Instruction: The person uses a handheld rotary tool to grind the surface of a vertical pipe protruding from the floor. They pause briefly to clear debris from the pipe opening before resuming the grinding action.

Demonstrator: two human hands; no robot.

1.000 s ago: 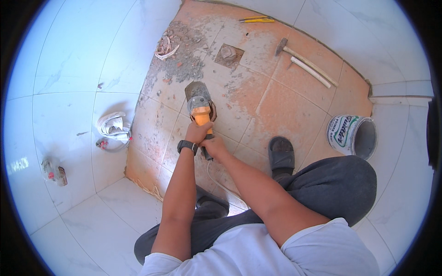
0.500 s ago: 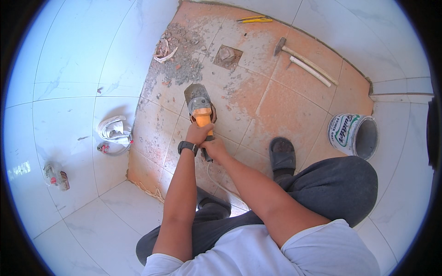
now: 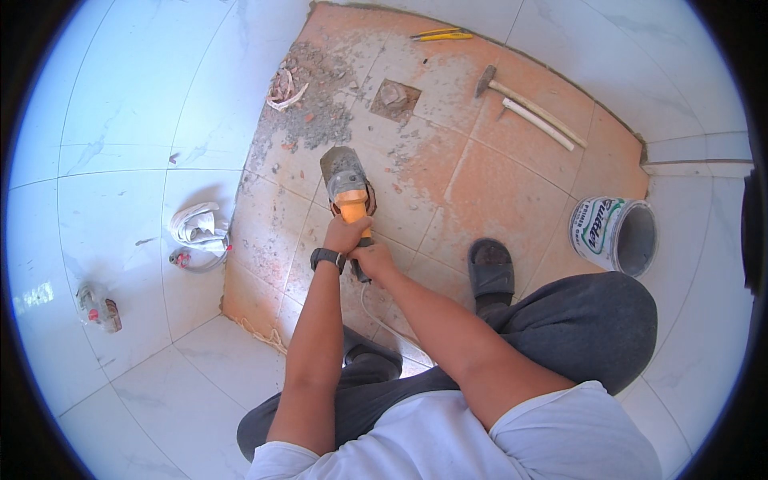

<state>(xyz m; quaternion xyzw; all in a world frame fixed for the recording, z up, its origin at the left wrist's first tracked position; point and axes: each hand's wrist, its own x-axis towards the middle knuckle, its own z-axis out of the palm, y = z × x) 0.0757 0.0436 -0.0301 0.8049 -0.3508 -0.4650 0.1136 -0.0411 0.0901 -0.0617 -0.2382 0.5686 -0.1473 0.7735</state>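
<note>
An orange angle grinder (image 3: 351,205) with a grey head and a dusty guard rests low over the floor tiles, its cord trailing back between my feet. Around its body, near the front, my left hand (image 3: 346,234) is closed, with a dark watch on that wrist. My right hand (image 3: 374,262) grips the rear end, close behind the left. The disc's contact with the tile is hidden under the guard. Beyond the grinder lies a square hole (image 3: 396,100) in the floor with a rough lump inside.
Broken rubble (image 3: 316,104) is heaped at the far left. A hammer (image 3: 528,106) and a white-handled tool (image 3: 540,125) lie at the far right, with yellow-handled pliers (image 3: 444,34) by the back wall. An open paint bucket (image 3: 596,234) lies tipped at right. Wrapped pipe fittings (image 3: 200,228) stick out on the left wall.
</note>
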